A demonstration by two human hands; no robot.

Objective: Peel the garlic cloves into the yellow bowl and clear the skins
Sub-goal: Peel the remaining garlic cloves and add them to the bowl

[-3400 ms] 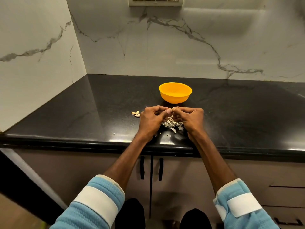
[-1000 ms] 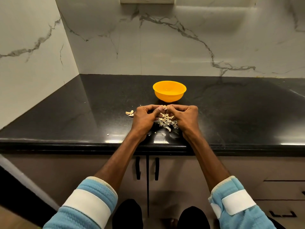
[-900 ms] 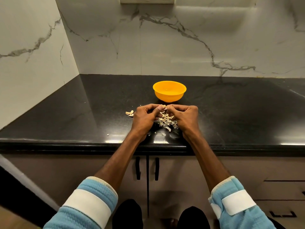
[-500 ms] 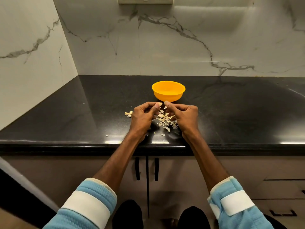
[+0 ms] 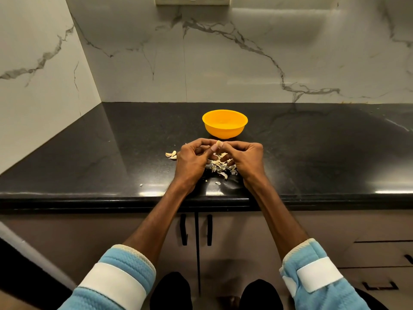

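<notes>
Spanning the view from nine to three o'clock, a black granite countertop (image 5: 89, 166) meets a white marble backsplash (image 5: 245, 63). Below its front edge are grey cabinet doors with two black handles (image 5: 183, 230).

Taking the joined hands as the centre of the dial, the yellow bowl (image 5: 224, 124) stands upright at twelve o'clock, just beyond the fingertips and apart from them. Its contents cannot be made out from this angle.

The left hand (image 5: 192, 162) and right hand (image 5: 248, 159) meet above the counter, all fingers curled inward. Thumb and fingertips of both pinch one garlic clove (image 5: 218, 143) between them, raised off the surface. The clove is small, and it seems partly skinned, though that is hard to tell.

At six o'clock, between and under the hands, lies a loose pile of garlic skins (image 5: 220, 166), with a few scraps strewn nearer the counter edge. At nine o'clock, just beside the left hand's knuckles, a few unpeeled cloves (image 5: 171, 154) rest on the counter.
</notes>
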